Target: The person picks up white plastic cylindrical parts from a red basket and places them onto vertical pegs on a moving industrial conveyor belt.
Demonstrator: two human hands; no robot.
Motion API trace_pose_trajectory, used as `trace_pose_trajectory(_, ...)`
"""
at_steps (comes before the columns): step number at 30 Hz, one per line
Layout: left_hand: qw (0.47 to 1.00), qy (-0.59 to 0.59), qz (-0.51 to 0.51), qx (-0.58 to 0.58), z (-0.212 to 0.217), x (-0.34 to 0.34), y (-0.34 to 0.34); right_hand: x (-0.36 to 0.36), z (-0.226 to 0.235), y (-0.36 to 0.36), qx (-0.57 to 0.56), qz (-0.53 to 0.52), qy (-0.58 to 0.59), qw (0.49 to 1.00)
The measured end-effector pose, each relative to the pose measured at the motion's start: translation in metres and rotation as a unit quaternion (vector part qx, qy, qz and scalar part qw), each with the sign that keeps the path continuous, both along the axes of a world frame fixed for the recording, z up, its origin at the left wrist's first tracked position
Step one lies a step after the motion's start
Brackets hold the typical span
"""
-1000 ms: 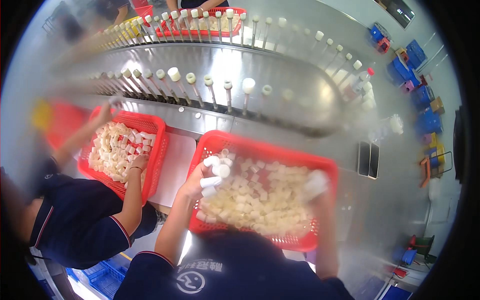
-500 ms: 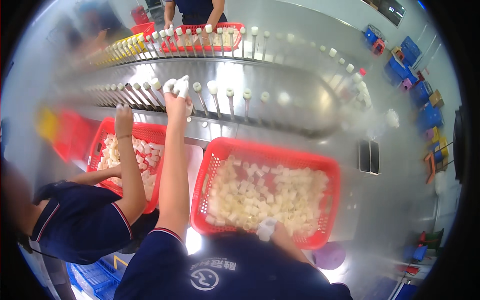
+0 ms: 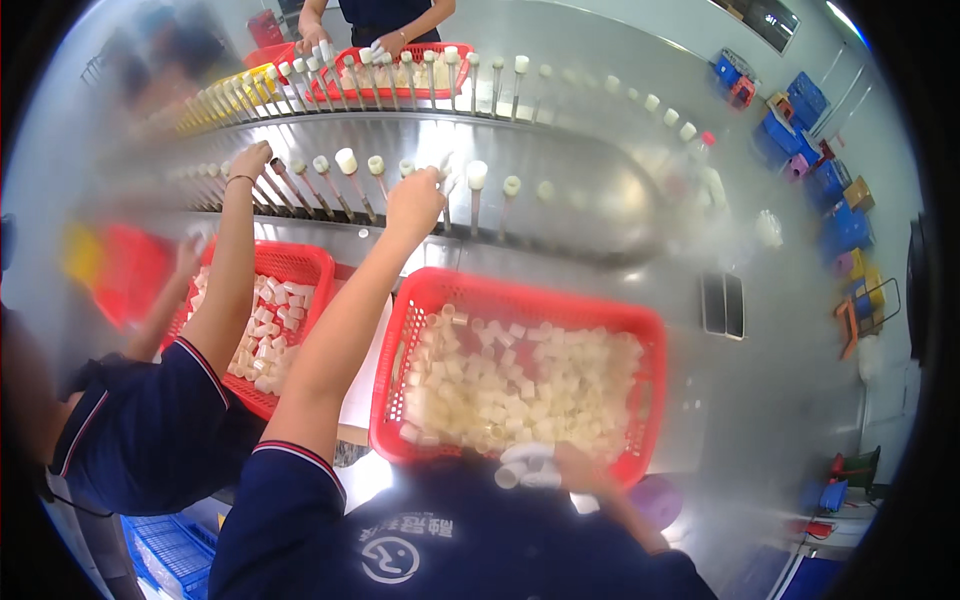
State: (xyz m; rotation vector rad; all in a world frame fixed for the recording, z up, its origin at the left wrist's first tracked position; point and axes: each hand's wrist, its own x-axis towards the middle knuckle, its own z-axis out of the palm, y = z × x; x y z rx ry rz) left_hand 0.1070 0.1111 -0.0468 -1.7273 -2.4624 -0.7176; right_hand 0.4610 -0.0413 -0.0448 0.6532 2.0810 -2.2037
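Observation:
A red basket (image 3: 520,296) full of small white plastic tubes stands in front of me. My left hand (image 3: 414,200) is stretched forward to the row of upright metal pins (image 3: 476,190) on the steel machine, fingers closed around a white tube at a pin. My right hand (image 3: 572,468) sits at the basket's near rim, holding several white tubes (image 3: 522,464) in its fingers.
A person at my left reaches a hand (image 3: 249,160) to the same pin row, with a second red basket (image 3: 290,262) of tubes below. Another person (image 3: 385,20) works at a far red basket. Blue crates (image 3: 800,110) sit at the right.
My left hand has moved rightward along the pin row. My right hand has come up at the basket's near rim with tubes. The neighbour's arm has stretched farther forward.

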Motion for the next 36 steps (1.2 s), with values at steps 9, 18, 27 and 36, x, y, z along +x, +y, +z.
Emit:
trace_pose_trajectory(9,0.741,-0.67,0.016,-0.025,-0.089,0.064,-0.096,-0.009,0.001,0.01,-0.059,-0.123,0.13,0.982)
trace_pose_trajectory(18,0.681,-0.72,0.022,-0.131,-0.152,0.069,-0.214,-0.054,0.009,0.064,0.012,-0.231,0.089,0.969)
trace_pose_trajectory(27,0.514,-0.857,0.029,0.024,-0.113,0.07,-0.209,-0.147,0.012,0.238,0.378,-0.286,0.034,0.88)
trace_pose_trajectory(36,0.536,-0.844,-0.005,0.004,-0.119,0.065,-0.222,-0.115,0.047,0.255,0.683,-0.181,-0.121,0.697)
